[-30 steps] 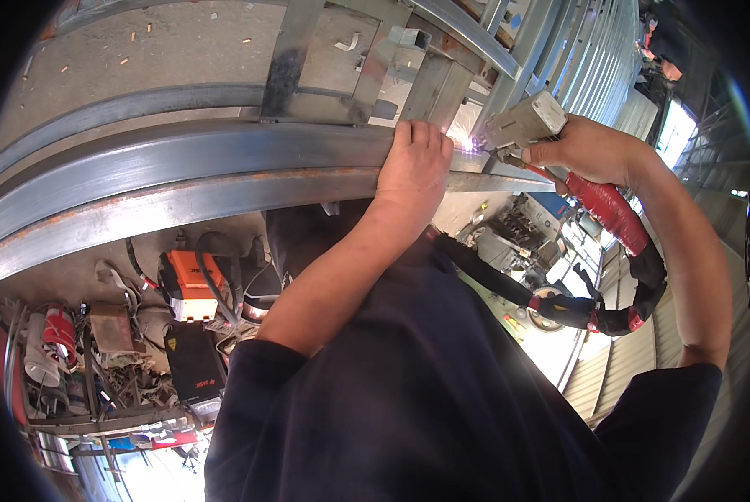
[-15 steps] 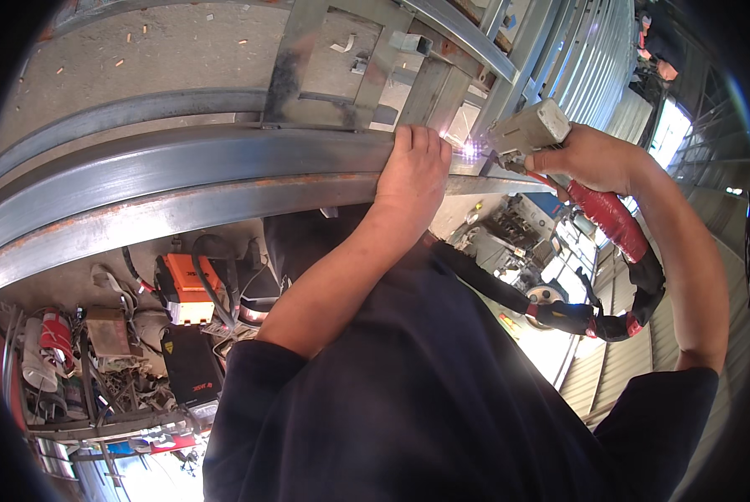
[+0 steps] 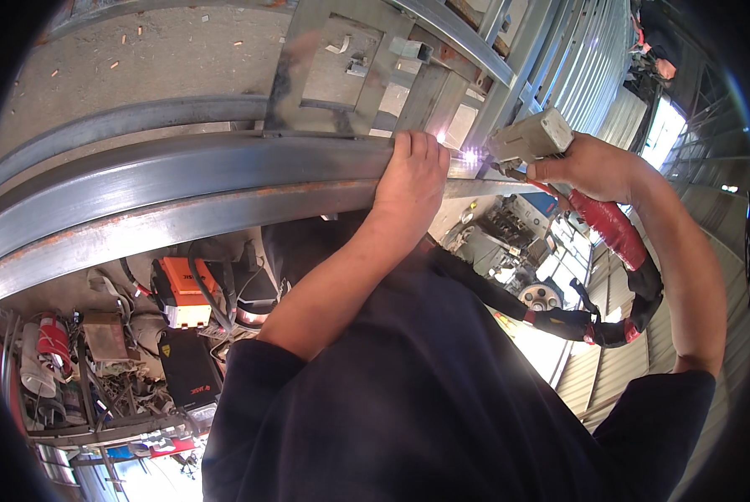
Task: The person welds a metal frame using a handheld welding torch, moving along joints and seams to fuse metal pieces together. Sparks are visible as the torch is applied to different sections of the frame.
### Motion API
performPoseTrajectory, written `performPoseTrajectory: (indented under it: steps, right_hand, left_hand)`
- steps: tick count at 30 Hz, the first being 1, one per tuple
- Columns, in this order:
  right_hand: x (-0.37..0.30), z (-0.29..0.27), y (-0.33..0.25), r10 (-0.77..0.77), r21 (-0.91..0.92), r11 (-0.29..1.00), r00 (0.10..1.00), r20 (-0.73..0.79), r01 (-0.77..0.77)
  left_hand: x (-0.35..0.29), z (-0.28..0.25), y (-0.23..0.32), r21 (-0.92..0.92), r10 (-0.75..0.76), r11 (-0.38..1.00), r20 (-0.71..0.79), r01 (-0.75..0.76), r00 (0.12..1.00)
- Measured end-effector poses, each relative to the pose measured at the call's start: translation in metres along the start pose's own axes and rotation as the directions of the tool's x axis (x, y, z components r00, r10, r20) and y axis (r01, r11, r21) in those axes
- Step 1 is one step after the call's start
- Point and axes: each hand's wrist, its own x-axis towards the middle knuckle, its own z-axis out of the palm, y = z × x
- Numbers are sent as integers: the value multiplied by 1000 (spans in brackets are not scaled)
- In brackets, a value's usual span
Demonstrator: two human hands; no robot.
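My left hand (image 3: pixel 415 177) is wrapped over the edge of a long steel beam (image 3: pixel 224 171), its fingers closed on the top. In my right hand (image 3: pixel 603 171) is a boxy, pale welding torch (image 3: pixel 530 136), its nozzle pointing left at the steel. Bright violet-white sparks (image 3: pixel 470 156) glow at the tip, just right of my left fingers. From the torch a cable (image 3: pixel 608 227) wrapped in red and black loops down and back toward my body. A flat steel frame (image 3: pixel 285 92) with a rectangular opening stands against the beam's far side, beside more upright steel pieces.
An orange machine (image 3: pixel 187 289) with black cables sits on the floor at the lower left. Near it are a black case (image 3: pixel 189 368) and a red cylinder (image 3: pixel 54 339) among scrap. Rows of metal bars (image 3: pixel 588 58) extend at the upper right. A wheel (image 3: pixel 540 297) shows below the torch.
Both hands keep their grips, and the torch stays at nearly the same spot, still sparking. The whole view has shifted slightly.
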Motion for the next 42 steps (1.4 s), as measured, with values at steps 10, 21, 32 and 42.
performPoseTrajectory:
  steps: [10,21,32,42]
  right_hand:
    - [0,-2,7,-3,-17,1000,1000,3,3]
    - [-5,-3,19,11,-12,1000,999,34,-11]
    - [-74,20,59,47,590,802,974,-223,97]
    - [-43,123,159,-34,808,458,916,-400,371]
  left_hand:
    - [1,1,0,-35,10,999,67,-8,998]
    - [1,4,1,-2,-18,1000,-45,18,999]
    - [5,5,1,-13,-30,999,-28,29,999]
    - [14,-15,7,-93,-37,995,81,45,996]
